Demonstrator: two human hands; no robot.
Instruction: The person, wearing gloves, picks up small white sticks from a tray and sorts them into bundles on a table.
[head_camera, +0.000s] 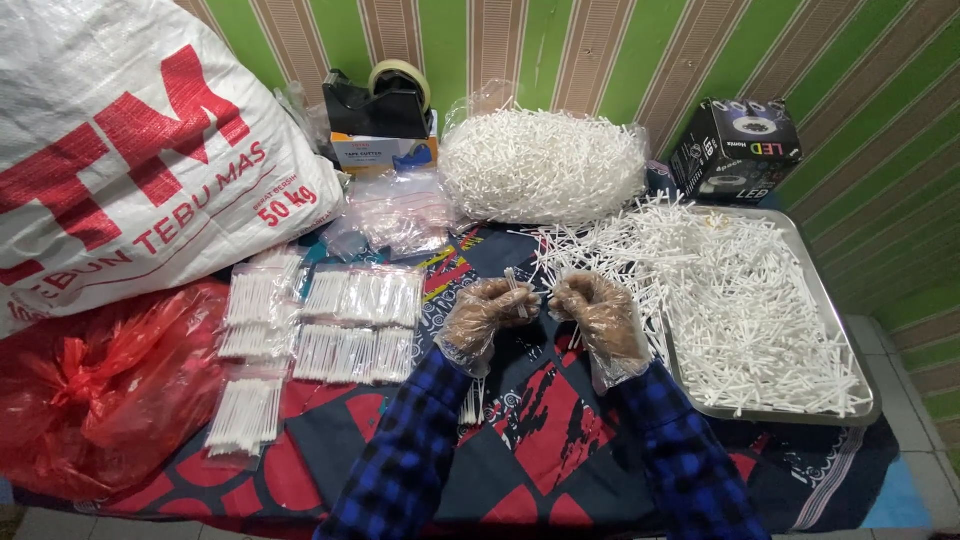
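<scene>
Both my hands wear clear plastic gloves and blue plaid sleeves. My left hand (487, 310) holds a small bunch of white sticks (514, 285) upright at its fingertips. My right hand (597, 312) is curled close beside it, its fingertips meeting the same bunch; a few sticks poke out near its thumb. A metal tray (855, 350) full of loose white sticks lies just right of my right hand. More loose sticks (570, 250) spill over the patterned cloth (540, 430) beyond my hands.
Filled clear packets of sticks (355, 325) lie in rows to the left. A clear bag of sticks (545, 165), empty packets (395, 220), a tape dispenser (385, 110), a black box (735, 150), a white sack (120, 160) and a red bag (90, 400) surround them.
</scene>
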